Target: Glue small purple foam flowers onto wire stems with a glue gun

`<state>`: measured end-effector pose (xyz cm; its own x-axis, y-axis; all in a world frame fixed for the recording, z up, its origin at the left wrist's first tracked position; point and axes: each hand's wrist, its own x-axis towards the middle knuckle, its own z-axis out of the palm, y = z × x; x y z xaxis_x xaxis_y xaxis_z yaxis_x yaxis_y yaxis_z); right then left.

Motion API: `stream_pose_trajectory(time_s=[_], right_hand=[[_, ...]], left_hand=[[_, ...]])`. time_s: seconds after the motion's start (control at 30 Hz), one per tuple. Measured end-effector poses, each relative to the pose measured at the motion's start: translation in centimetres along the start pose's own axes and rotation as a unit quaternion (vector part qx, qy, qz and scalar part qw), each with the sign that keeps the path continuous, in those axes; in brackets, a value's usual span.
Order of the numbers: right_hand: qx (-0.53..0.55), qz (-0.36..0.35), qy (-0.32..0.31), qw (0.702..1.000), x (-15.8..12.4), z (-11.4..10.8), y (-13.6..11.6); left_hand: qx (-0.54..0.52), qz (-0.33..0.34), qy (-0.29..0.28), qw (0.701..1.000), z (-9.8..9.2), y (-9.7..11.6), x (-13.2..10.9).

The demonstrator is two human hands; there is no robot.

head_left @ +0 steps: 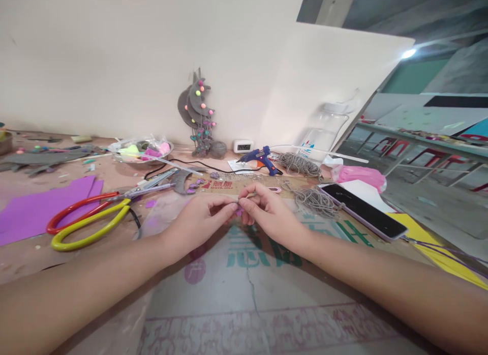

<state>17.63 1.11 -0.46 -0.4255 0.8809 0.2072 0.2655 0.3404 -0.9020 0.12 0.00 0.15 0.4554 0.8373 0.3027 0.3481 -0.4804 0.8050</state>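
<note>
My left hand (204, 220) and my right hand (272, 215) meet over the middle of the printed sheet, fingertips pinched together. Between them is a small purple piece (239, 211), mostly covered by the fingers; a bit of grey shows at its top. Just beyond the hands lie a grey crescent-shaped felt piece (182, 181) and small purple bits (196, 183). Loose grey yarn (316, 201) lies to the right of my right hand. Large scissors (91, 217) with red and yellow handles rest to the left, blades partly apart.
Behind stand a blue glue gun (261, 157), a small digital timer (243, 146), a decorated grey felt moon (196, 106) and a water bottle (324, 131). A bowl of craft bits (141, 151) and purple sheets (49, 205) are left; a phone (364, 210) lies right.
</note>
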Motion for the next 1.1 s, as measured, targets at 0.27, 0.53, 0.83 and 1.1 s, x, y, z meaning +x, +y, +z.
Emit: stream_pose_trajectory(time_s=[0.27,0.53,0.83,1.1], right_hand=[[0.028,-0.015,-0.011,0.999,-0.28,-0.35,-0.42],[0.046,-0.005,-0.028,0.999,-0.06,-0.06,-0.01],[0.028,0.027,0.021,0.999,0.16,0.13,-0.39],[-0.019,-0.011,0.041,0.999,-0.23,0.12,-0.78]], left_hand=[[0.008,-0.018,0.014,1.0,-0.04,-0.05,0.05],[0.006,-0.015,0.02,1.0,-0.12,-0.24,0.12],[0.035,-0.031,0.04,0.998,-0.11,-0.58,0.03],[-0.038,-0.036,0.078,0.996,0.2,-0.72,-0.08]])
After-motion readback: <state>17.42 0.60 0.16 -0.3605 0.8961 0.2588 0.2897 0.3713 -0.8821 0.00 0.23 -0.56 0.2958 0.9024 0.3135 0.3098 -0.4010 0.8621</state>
